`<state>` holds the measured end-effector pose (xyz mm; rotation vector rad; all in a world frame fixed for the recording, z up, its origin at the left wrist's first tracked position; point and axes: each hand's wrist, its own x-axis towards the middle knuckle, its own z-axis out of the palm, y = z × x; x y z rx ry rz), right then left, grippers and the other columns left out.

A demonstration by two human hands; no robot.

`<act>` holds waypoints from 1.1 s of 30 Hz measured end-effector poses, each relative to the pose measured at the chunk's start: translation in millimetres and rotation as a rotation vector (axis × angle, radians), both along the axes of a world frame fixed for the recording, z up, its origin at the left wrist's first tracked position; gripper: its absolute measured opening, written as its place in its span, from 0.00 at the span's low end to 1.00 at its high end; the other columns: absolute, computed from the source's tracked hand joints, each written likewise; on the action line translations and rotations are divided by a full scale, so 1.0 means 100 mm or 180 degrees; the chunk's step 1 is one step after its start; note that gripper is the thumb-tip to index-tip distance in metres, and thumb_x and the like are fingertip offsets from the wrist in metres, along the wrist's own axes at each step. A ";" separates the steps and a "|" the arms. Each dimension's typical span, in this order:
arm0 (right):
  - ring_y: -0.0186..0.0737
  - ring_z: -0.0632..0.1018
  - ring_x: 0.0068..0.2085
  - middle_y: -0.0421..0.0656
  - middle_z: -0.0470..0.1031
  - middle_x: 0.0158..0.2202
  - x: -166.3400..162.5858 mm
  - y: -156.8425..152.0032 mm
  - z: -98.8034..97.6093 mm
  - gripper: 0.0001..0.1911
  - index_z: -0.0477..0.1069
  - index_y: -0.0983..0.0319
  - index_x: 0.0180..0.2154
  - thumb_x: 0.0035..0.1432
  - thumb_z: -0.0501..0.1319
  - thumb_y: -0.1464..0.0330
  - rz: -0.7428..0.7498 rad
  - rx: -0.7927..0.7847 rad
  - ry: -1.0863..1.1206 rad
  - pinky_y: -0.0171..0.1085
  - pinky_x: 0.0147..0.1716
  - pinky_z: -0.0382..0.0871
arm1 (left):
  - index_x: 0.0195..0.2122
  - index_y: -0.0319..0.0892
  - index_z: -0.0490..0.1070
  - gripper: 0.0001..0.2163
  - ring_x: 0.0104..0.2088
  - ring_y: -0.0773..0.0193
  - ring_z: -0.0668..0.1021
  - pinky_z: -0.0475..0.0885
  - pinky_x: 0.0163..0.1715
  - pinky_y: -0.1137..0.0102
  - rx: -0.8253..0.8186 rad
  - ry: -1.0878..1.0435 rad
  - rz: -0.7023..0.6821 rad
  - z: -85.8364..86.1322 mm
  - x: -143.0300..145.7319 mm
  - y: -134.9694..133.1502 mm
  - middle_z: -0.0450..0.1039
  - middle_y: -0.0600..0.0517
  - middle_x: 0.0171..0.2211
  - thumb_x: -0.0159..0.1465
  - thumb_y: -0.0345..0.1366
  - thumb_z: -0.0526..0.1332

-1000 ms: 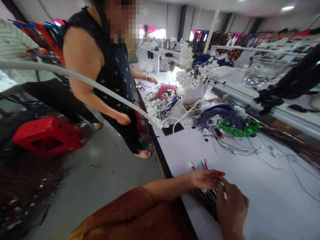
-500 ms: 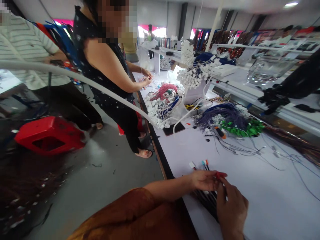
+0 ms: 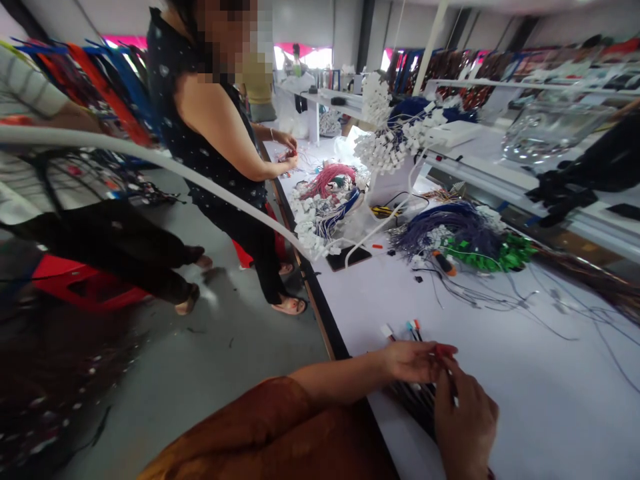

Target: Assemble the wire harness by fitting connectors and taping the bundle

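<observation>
Near the front of the white table, my left hand (image 3: 413,362) is closed with its fingertips on a small red piece (image 3: 445,350); its exact kind is too small to tell. My right hand (image 3: 467,413) meets it from the right, thumb and fingers pinched together beside the red piece. A dark strand and a white bit show between the right fingers, but I cannot make out what they are. Under both hands lies a bundle of black cables (image 3: 413,400). White, blue and orange connectors (image 3: 414,326) stick out at its far end.
Beyond lie purple wires (image 3: 450,230) with green connectors (image 3: 510,253), an orange-black tool (image 3: 444,263), a phone (image 3: 350,257) and white-connector bundles (image 3: 395,137). A white tube (image 3: 210,187) arcs across. A co-worker (image 3: 210,133) stands at the table's left edge; another person walks behind.
My hands stay almost in place around the red piece. The person at far left has stepped left, partly in front of the red stool. The nearer co-worker's hands have shifted slightly.
</observation>
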<state>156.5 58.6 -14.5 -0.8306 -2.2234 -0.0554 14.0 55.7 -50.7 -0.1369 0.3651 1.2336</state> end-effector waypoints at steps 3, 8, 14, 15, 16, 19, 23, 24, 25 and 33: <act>0.45 0.78 0.34 0.49 0.80 0.32 -0.01 0.01 -0.02 0.31 0.77 0.68 0.45 0.74 0.43 0.53 -0.0011 -0.0003 0.0029 0.42 0.39 0.62 | 0.45 0.29 0.78 0.18 0.33 0.68 0.75 0.64 0.38 0.73 -0.0026 -0.0059 0.0005 0.03 0.00 0.00 0.74 0.46 0.38 0.76 0.32 0.49; 0.44 0.78 0.33 0.48 0.80 0.32 0.00 0.02 -0.05 0.30 0.76 0.67 0.45 0.74 0.44 0.52 0.0008 -0.0068 0.0057 0.41 0.38 0.62 | 0.45 0.29 0.78 0.20 0.33 0.68 0.75 0.64 0.39 0.72 -0.0072 -0.0013 -0.0006 0.04 0.00 0.00 0.75 0.45 0.38 0.76 0.32 0.46; 0.45 0.78 0.33 0.49 0.80 0.33 0.01 0.01 -0.05 0.29 0.77 0.68 0.46 0.74 0.45 0.54 0.0018 -0.0083 0.0053 0.42 0.39 0.63 | 0.46 0.30 0.78 0.16 0.35 0.67 0.76 0.65 0.41 0.70 0.0009 0.0055 0.0003 -0.01 0.00 0.01 0.75 0.45 0.38 0.74 0.32 0.51; 0.45 0.78 0.34 0.49 0.80 0.33 0.01 0.01 -0.05 0.29 0.77 0.68 0.47 0.74 0.45 0.54 0.0015 -0.0094 0.0047 0.42 0.39 0.63 | 0.46 0.31 0.78 0.15 0.35 0.67 0.76 0.65 0.40 0.70 0.0010 0.0058 0.0008 -0.01 0.00 0.01 0.75 0.45 0.38 0.74 0.32 0.51; 0.46 0.78 0.34 0.49 0.80 0.33 0.01 0.01 -0.05 0.29 0.77 0.68 0.47 0.74 0.45 0.54 0.0014 -0.0105 0.0044 0.42 0.39 0.63 | 0.45 0.31 0.78 0.15 0.34 0.67 0.75 0.65 0.40 0.71 0.0019 0.0058 0.0013 -0.02 0.00 0.01 0.75 0.45 0.38 0.74 0.31 0.52; 0.45 0.78 0.34 0.49 0.80 0.34 0.01 0.00 -0.05 0.30 0.77 0.68 0.47 0.74 0.44 0.54 0.0022 -0.0152 0.0048 0.42 0.39 0.63 | 0.45 0.31 0.78 0.13 0.35 0.67 0.76 0.64 0.39 0.71 0.0066 0.0052 -0.0001 -0.04 0.00 0.02 0.75 0.45 0.39 0.73 0.31 0.55; 0.45 0.78 0.34 0.50 0.80 0.34 0.02 0.00 -0.06 0.29 0.77 0.68 0.48 0.74 0.45 0.54 0.0036 -0.0180 0.0075 0.42 0.40 0.63 | 0.45 0.30 0.78 0.12 0.36 0.66 0.76 0.64 0.40 0.71 0.0109 0.0015 0.0003 -0.07 0.01 0.03 0.74 0.44 0.39 0.72 0.32 0.57; 0.45 0.78 0.35 0.50 0.80 0.34 0.02 0.00 -0.07 0.29 0.77 0.68 0.48 0.74 0.45 0.54 0.0029 -0.0186 0.0078 0.42 0.40 0.63 | 0.45 0.30 0.78 0.11 0.36 0.66 0.76 0.64 0.40 0.71 0.0118 -0.0006 0.0001 -0.08 0.01 0.04 0.74 0.44 0.40 0.71 0.32 0.58; 0.45 0.78 0.35 0.50 0.80 0.35 0.02 0.00 -0.07 0.29 0.76 0.69 0.48 0.74 0.45 0.54 0.0022 -0.0194 0.0078 0.42 0.40 0.63 | 0.45 0.30 0.78 0.11 0.37 0.66 0.76 0.64 0.40 0.71 0.0118 -0.0021 -0.0002 -0.07 0.01 0.04 0.74 0.44 0.40 0.71 0.32 0.58; 0.46 0.79 0.34 0.50 0.80 0.33 0.03 0.01 -0.11 0.30 0.76 0.68 0.47 0.74 0.44 0.53 -0.0008 -0.0262 0.0051 0.42 0.40 0.63 | 0.45 0.30 0.77 0.12 0.37 0.66 0.76 0.64 0.39 0.70 0.0110 0.0007 -0.0034 -0.05 0.00 0.04 0.73 0.43 0.40 0.72 0.31 0.56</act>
